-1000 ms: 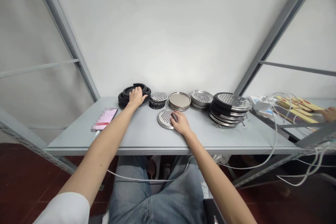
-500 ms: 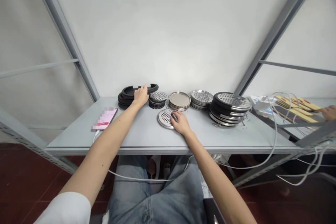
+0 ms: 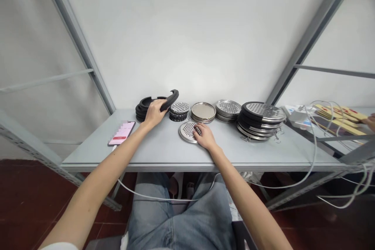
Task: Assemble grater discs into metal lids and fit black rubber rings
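Observation:
My left hand (image 3: 154,114) is closed on a curved black ring-shaped piece (image 3: 174,97), raised and tilted above the table. Just left of it lies a stack of similar black rings (image 3: 141,114), partly hidden by the hand. My right hand (image 3: 205,136) rests on the right side of a round perforated metal plate (image 3: 186,129), thumb and fingers apart on its top. Behind that plate stand a low pile of small textured metal discs (image 3: 179,108), a pile of plain metal discs (image 3: 203,111) and a pile of perforated discs (image 3: 227,108).
On the right stands a taller stack of metal plates with black rims (image 3: 260,119), hooks sticking out below. A phone (image 3: 122,132) with a cable lies at left. Beyond the frame post, another person's hand (image 3: 369,122) is near yellow pieces (image 3: 341,115). White cables hang at right.
My left hand has lifted the black ring-shaped piece off its stack and tilted it more upright. My right hand stays on the perforated plate. The view has shifted slightly.

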Tool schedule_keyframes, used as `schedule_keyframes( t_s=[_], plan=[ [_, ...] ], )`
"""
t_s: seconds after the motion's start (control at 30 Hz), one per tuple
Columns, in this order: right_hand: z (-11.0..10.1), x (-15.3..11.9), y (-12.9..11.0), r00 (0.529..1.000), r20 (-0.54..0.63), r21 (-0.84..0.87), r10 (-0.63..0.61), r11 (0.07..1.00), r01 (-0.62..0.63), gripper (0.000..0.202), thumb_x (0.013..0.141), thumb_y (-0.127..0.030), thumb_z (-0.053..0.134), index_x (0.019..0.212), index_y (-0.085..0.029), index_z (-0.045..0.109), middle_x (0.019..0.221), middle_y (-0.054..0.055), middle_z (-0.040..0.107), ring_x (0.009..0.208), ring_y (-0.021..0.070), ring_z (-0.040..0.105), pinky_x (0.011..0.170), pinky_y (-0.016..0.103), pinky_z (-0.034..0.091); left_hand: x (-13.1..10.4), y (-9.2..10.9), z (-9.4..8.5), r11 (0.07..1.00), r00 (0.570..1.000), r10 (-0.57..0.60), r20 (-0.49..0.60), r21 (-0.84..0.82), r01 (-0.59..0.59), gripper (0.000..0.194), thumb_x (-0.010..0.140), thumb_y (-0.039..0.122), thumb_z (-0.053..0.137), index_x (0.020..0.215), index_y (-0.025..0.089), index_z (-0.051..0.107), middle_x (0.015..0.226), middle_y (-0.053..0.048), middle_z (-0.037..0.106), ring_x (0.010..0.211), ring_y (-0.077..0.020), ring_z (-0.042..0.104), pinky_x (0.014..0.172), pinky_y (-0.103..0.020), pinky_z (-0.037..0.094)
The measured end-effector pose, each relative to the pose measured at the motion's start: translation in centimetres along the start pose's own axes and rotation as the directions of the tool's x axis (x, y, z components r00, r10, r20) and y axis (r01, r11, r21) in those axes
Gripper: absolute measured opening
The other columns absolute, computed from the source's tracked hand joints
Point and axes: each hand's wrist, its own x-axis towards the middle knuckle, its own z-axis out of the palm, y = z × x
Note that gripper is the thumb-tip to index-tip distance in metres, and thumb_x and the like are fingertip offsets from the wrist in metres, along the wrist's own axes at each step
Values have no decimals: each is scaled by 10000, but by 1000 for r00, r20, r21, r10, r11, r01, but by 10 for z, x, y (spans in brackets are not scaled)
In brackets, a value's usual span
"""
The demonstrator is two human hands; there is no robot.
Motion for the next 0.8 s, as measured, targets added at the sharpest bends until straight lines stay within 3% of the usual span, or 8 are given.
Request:
schedule_keyframes(
  t_s=[0.23,0.37,0.5,0.63,0.73,0.8],
  plan=[
    [-3,1,3,999,38,50,5,999,-6,355,866,-323,539,1140,-143,675,1299,154,616,1263,271,520,1089,430,376,-71,-9,1,982,982,166,91,-102,-156,310,911,255,535,1198,230,649,1284,-81,625,1227,-254,530,1053,-436,401],
    [-8,-5,9,999,42,42,7,999,-9,358,874,-296,511,1155,-143,671,1330,161,595,1291,277,505,1108,446,361,-95,-19,5,975,961,209,182,-121,-189,360,905,228,516,1243,254,639,1265,-90,634,1206,-266,550,1040,-459,415],
    [-13,-10,13,999,9,11,47,999,-47,357,852,-221,489,1143,-146,682,1307,148,614,1280,270,519,1110,423,368,-100,-27,8,965,931,250,265,-151,-216,481,848,118,499,1296,253,611,1266,-75,645,1182,-249,571,1028,-444,436],
    [-14,-10,11,996,-25,-15,84,996,-85,354,830,-203,496,1124,-176,691,1273,121,638,1254,265,538,1099,424,382,-94,-28,10,961,888,242,390,-226,-162,531,758,75,538,1244,259,651,1287,-47,645,1205,-233,573,1059,-423,438],
    [-13,-10,10,995,-28,-23,92,995,-92,360,829,-208,490,1125,-172,690,1274,121,636,1254,263,535,1099,416,381,-87,-29,7,960,851,213,480,-266,-90,591,719,150,618,1302,245,611,1386,-58,573,1274,-248,536,1105,-404,408],
    [-13,-10,10,996,-26,-26,88,996,-89,367,828,-213,486,1131,-158,687,1282,131,629,1253,265,534,1101,411,379,-82,-29,3,962,797,196,572,-269,-44,657,713,243,676,1359,239,560,1463,-73,491,1317,-263,499,1122,-391,386]
  ],
)
